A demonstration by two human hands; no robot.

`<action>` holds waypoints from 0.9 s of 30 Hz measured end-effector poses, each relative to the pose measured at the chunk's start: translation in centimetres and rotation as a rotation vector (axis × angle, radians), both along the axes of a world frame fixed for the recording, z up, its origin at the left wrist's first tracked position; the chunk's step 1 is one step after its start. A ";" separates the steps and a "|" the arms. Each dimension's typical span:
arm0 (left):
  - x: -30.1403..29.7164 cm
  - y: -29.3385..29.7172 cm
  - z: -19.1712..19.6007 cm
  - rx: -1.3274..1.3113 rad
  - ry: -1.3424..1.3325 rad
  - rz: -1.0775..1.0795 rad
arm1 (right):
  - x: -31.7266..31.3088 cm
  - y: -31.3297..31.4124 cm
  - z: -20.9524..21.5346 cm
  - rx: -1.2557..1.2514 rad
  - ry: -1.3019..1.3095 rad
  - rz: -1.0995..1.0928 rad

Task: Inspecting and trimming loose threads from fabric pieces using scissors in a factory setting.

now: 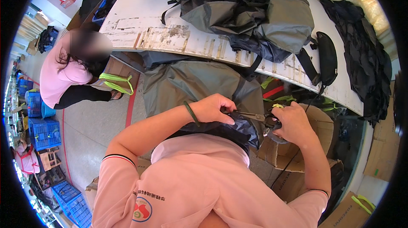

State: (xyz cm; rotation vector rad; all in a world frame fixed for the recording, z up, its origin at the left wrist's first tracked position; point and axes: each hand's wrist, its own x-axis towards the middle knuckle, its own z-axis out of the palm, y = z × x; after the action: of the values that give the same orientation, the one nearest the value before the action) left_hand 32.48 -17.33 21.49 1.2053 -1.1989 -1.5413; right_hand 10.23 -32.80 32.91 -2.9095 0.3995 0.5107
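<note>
My right hand (294, 122) is closed around the black handles of a pair of scissors (251, 116). The metal blades point left, toward my left hand (212, 108), whose thumb and fingers pinch a black part of a fabric piece. This olive-grey and black fabric piece (191, 81) hangs from the table edge down over my lap. A dark green bangle (191, 114) circles my left wrist. The blade tips lie right by my left fingertips, and what is between them is too small to make out.
A worn white table (157, 41) stands ahead, heaped with grey and black fabric (255, 15). A black pouch (327, 58) lies at its right. An open cardboard box (316, 122) sits beyond my right hand. At left, a person in pink (68, 66) bends near blue crates (44, 133).
</note>
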 end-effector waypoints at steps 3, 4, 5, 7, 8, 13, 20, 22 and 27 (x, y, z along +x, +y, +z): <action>0.0 -0.1 0.1 0.002 0.006 -0.010 | -0.4 0.0 -0.3 0.008 0.006 -0.012; 0.0 0.0 0.3 0.020 0.031 -0.019 | -0.4 0.1 -0.5 0.013 -0.002 -0.020; 0.0 0.0 0.3 0.039 0.056 -0.027 | -0.4 0.1 -0.4 0.015 -0.003 -0.018; -0.1 -0.1 0.3 0.019 0.022 -0.026 | -0.4 0.2 -0.2 0.031 0.007 -0.024; -0.2 -0.1 0.3 -0.002 -0.012 -0.026 | -0.5 0.2 -0.4 0.033 0.007 -0.024; -0.3 -0.1 0.0 0.030 0.031 -0.038 | -0.4 0.3 -1.2 0.124 -0.164 -0.010; -0.2 0.5 -0.7 -0.018 0.150 -0.049 | 1.2 1.0 -2.4 0.135 -0.014 -0.044; 0.1 0.4 -0.5 -0.029 0.271 -0.035 | 2.1 2.1 -4.7 0.588 -0.303 -0.386; 8.1 5.8 1.0 -0.162 0.090 0.349 | 2.6 3.1 -7.8 0.736 -0.279 -0.379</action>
State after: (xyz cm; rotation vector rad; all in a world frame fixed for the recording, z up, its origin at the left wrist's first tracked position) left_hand 40.62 -11.49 22.45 1.1542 -0.9746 -1.2027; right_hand 12.84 -29.73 25.15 -2.0874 0.5587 0.1376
